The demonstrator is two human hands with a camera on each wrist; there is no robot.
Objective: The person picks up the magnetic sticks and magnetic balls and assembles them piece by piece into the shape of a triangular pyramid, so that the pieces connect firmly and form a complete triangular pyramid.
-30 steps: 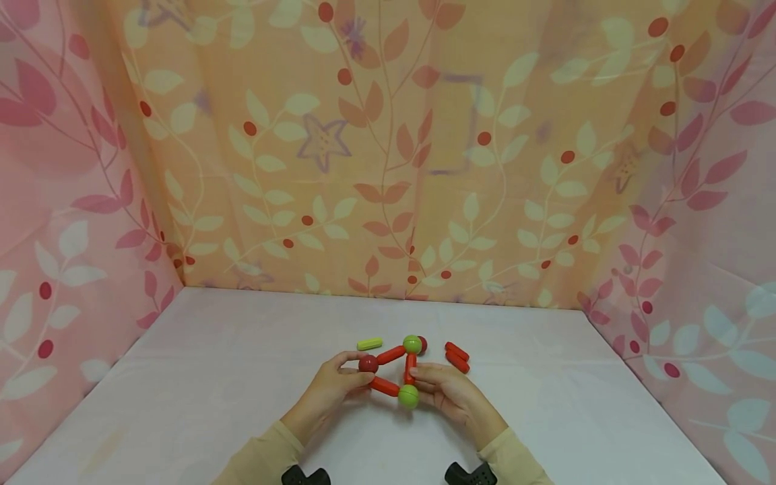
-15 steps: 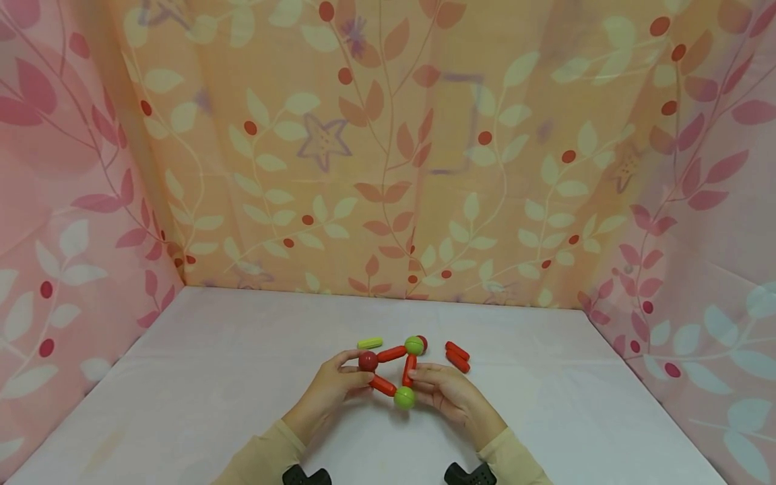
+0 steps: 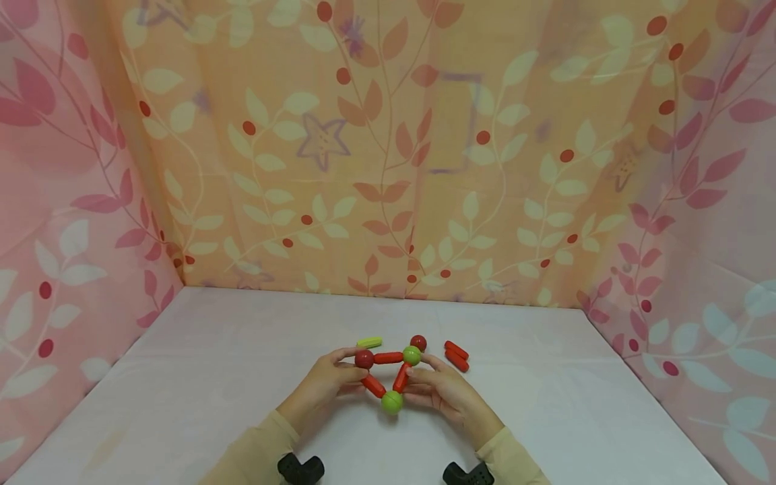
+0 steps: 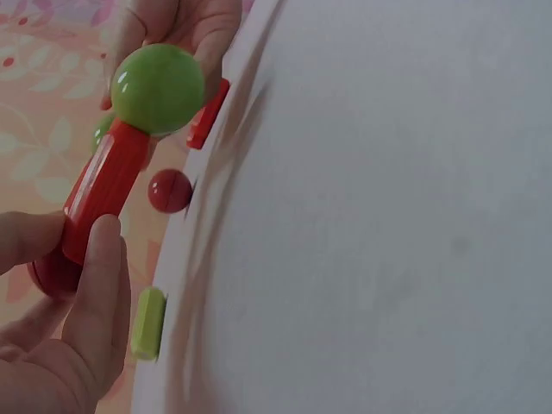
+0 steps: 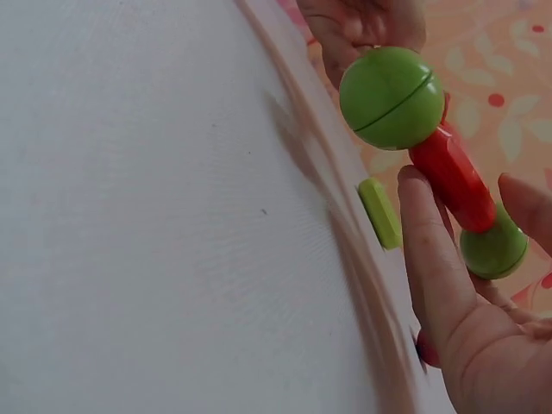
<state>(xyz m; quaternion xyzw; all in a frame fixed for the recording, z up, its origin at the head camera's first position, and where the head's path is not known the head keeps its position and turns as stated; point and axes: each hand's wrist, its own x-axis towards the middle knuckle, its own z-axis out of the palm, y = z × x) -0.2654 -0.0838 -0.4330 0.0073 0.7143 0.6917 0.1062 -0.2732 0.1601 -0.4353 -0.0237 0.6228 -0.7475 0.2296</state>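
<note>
Both hands hold a toy triangle of three red rods (image 3: pixel 388 358) joined by balls, raised over the white table. One corner is a dark red ball (image 3: pixel 364 359); the others are a far green ball (image 3: pixel 411 356) and a near green ball (image 3: pixel 392 403). My left hand (image 3: pixel 324 384) pinches the triangle at the red ball, its fingers also on the rod end in the left wrist view. My right hand (image 3: pixel 445 387) grips the rod between the green balls, its fingers near the far one. Behind the triangle lies a loose red ball (image 3: pixel 418 343), separate from it.
A yellow-green rod (image 3: pixel 369 342) lies behind the left hand. Two loose red rods (image 3: pixel 457 356) lie side by side beyond the right hand. The white table (image 3: pixel 212 377) is edged by patterned cloth walls (image 3: pixel 388 168). Black wrist-worn devices (image 3: pixel 301 468) show at the bottom.
The triangle has turned in the hands: its near green ball moved left, and its far green ball came slightly nearer, uncovering the loose red ball behind. Both hands keep hold.
</note>
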